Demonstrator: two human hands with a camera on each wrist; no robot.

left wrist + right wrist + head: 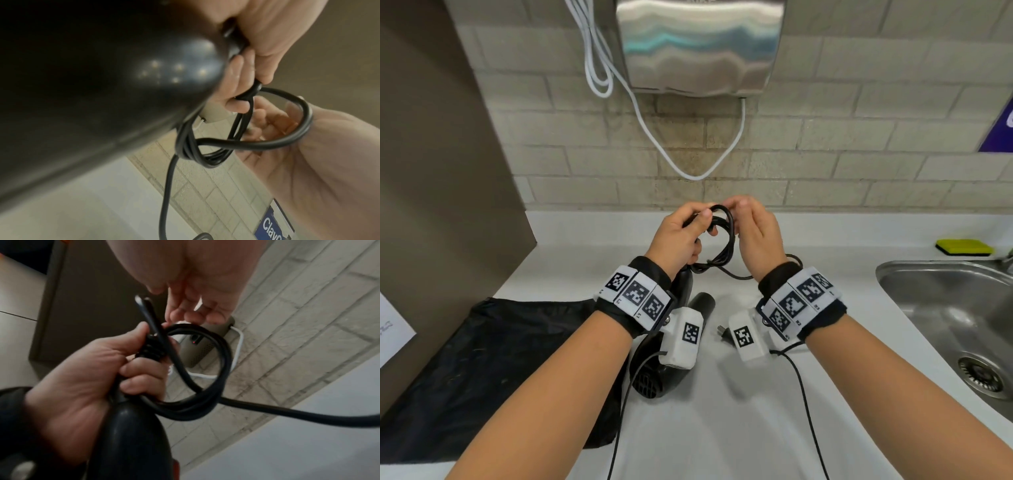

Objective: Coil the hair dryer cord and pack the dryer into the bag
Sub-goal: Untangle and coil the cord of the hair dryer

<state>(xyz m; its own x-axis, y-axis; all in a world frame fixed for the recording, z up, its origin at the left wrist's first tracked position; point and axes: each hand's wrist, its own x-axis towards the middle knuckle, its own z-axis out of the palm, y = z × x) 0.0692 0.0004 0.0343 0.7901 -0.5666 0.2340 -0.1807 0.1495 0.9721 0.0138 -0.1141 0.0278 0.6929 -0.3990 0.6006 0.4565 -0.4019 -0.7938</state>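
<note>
My left hand (pixel 681 236) grips the end of the black hair dryer's (pixel 654 380) handle together with several loops of its black cord (pixel 726 246), held up above the counter. The dryer hangs below my left wrist. In the right wrist view the left hand (pixel 82 378) curls round the handle end and the cord (pixel 224 356). My right hand (pixel 760 233) is beside the loops, and its relaxed fingers (pixel 195 313) touch the top of the coil without gripping it. The cord's free end trails to the plug (pixel 722 331) on the counter. A flat black bag (pixel 500 359) lies at the left.
The white counter (pixel 722 428) runs to a steel sink (pixel 945 318) at the right, with a yellow sponge (pixel 964 246) behind it. A steel wall hand dryer (pixel 698 44) with a white cable (pixel 688 171) hangs over the tiled wall. A brown panel stands at the left.
</note>
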